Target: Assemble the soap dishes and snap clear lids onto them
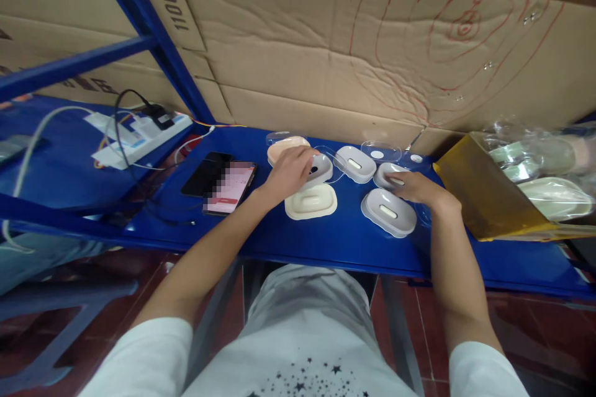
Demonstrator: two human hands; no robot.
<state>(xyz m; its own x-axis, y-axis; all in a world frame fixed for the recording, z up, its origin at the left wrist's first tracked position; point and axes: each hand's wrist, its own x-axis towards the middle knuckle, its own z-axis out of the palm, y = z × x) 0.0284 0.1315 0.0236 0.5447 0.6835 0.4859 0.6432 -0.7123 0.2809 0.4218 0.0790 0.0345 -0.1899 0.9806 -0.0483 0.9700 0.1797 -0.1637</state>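
Note:
My left hand (292,172) is closed over the left end of a grey oval plastic dish (323,167) with a dark slot. A peach dish (283,147) lies just behind that hand, and a cream oval piece with a raised middle (310,201) in front of it. My right hand (416,188) has its fingers bent onto the right end of a smaller grey dish (384,175), apparently gripping it near its pale strip. In front of that hand lies a grey dish with a white strip (389,212); a similar grey dish (356,164) sits between my hands.
Clear plastic lids (380,150) lie along the back of the blue table (270,242). On the right, an open box (475,198) holds several bagged pieces. Two phones (230,187) lie to the left, near a power strip (142,142) with cables. Cardboard (298,43) walls the back.

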